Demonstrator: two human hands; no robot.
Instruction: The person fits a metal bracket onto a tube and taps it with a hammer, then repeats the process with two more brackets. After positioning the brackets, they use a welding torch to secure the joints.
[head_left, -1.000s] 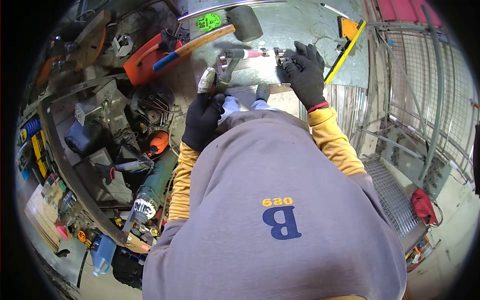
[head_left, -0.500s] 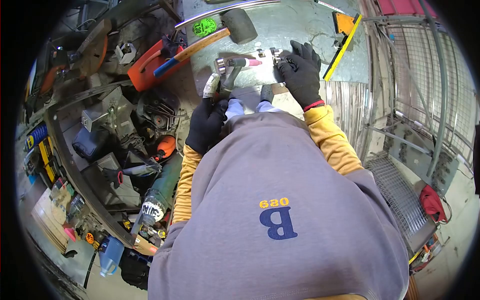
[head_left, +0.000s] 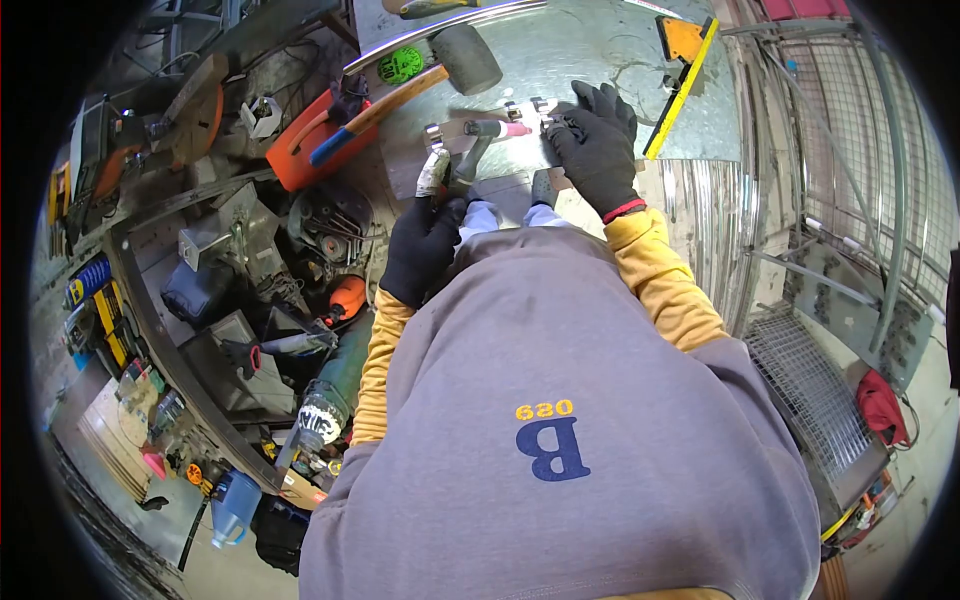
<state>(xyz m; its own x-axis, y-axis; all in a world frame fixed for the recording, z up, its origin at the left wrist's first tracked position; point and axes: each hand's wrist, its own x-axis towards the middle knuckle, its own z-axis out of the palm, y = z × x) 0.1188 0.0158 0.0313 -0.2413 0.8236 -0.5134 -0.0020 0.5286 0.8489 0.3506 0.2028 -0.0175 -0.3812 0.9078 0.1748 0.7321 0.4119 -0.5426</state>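
My left hand (head_left: 425, 243), in a black glove with a worn pale fingertip, is closed round the handle of a welding torch (head_left: 478, 150). The torch's pink nozzle points right over a flat metal plate (head_left: 505, 150) on the metal table (head_left: 560, 50). Small shiny metal brackets (head_left: 541, 104) stand along the plate's far edge, with another bracket (head_left: 434, 134) at its left. My right hand (head_left: 597, 150), also black-gloved, rests by the plate's right end, fingers bent against a small bracket. What its fingertips hold is partly hidden.
A rubber mallet (head_left: 468, 62) lies beyond the torch, beside a green disc (head_left: 401, 66). A yellow ruler (head_left: 682, 90) and orange magnet square (head_left: 680, 40) lie right. An orange-red container (head_left: 300, 150) and cluttered tool cart (head_left: 160, 345) are left; a wire rack (head_left: 815, 395) is right.
The view has shifted slightly. My right hand has moved a little down beside the right bracket, and its fingers have changed position. My left hand still holds the torch.
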